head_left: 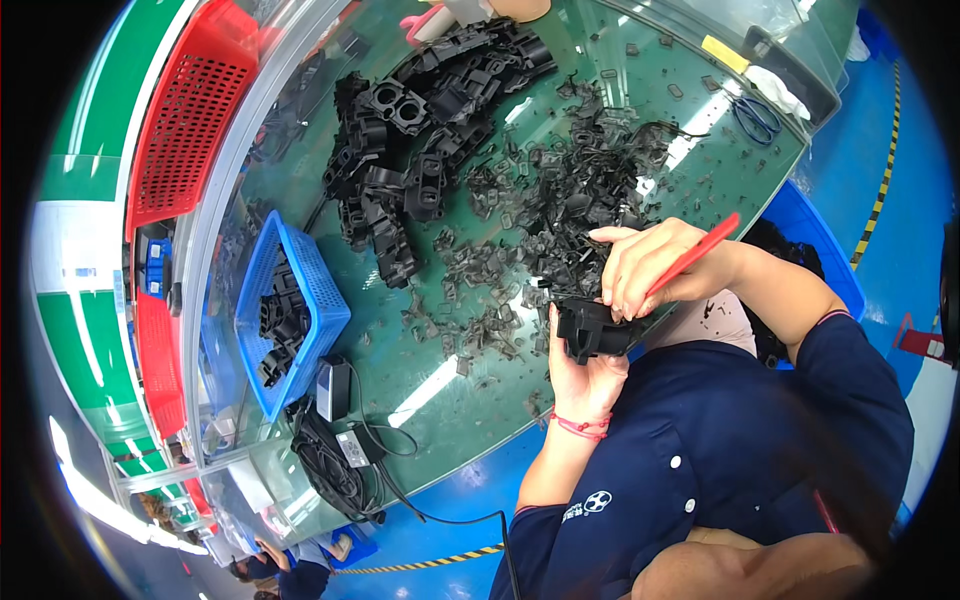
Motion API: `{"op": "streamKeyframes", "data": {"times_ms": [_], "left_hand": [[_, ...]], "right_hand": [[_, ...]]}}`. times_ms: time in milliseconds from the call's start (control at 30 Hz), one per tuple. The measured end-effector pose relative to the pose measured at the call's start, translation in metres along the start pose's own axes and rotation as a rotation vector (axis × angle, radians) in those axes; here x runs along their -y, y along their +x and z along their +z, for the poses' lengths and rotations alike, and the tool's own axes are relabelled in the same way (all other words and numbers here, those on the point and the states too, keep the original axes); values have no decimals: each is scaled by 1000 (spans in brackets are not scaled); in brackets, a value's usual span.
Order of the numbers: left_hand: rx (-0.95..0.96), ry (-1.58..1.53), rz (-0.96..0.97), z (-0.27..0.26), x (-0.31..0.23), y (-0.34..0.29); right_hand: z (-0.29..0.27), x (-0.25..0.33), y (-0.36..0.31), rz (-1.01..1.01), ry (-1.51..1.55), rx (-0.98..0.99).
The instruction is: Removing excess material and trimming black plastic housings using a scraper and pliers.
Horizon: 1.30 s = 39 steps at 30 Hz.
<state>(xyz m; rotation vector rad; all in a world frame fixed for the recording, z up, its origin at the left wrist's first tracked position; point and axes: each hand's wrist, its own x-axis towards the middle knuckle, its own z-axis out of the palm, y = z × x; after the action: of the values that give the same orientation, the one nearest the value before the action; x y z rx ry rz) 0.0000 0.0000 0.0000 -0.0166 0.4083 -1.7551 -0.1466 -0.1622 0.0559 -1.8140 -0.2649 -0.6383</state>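
My left hand (pixel 583 378) grips a black molded plastic part (pixel 596 332) from below, at the table's near edge. Closed around a slim red-handled tool (pixel 697 258), my right hand (pixel 655 268) presses its fingers against the top of that part. The tool's working tip is hidden by my fingers. Beyond my hands spreads a heap of black plastic scraps (pixel 590 185), with thin trimmings scattered about it. Farther left, similar black parts (pixel 425 110) are piled in a long curved row.
A blue basket (pixel 325 305) holding black parts stands at left. Near it lie a black bag (pixel 325 460) and a cable. Blue-handled scissors (pixel 757 120) rest by a dark tray (pixel 795 75) at far right. A blue bin (pixel 845 275) sits beside my right arm. Red baskets (pixel 195 115) stand behind the barrier.
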Motion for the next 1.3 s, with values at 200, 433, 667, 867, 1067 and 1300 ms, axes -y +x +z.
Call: {"op": "streamKeyframes", "data": {"times_ms": [200,433,667,867,1067,1300], "left_hand": [[-106,32,92,17,5,-4],[-139,200,241,17,-1,0],[-194,614,468,18,6,4],[-224,667,506,9,6,3],[-139,804,557,14,9,3],[-86,809,617,10,6,7]], "right_hand": [[-4,-8,-9,85,-659,-229],[12,-2,-16,317,-36,-532],[32,1,-8,277,239,-601],[35,-6,-14,328,43,-505],[29,-7,-15,302,-161,-689],[42,12,-4,290,254,-605]]}}
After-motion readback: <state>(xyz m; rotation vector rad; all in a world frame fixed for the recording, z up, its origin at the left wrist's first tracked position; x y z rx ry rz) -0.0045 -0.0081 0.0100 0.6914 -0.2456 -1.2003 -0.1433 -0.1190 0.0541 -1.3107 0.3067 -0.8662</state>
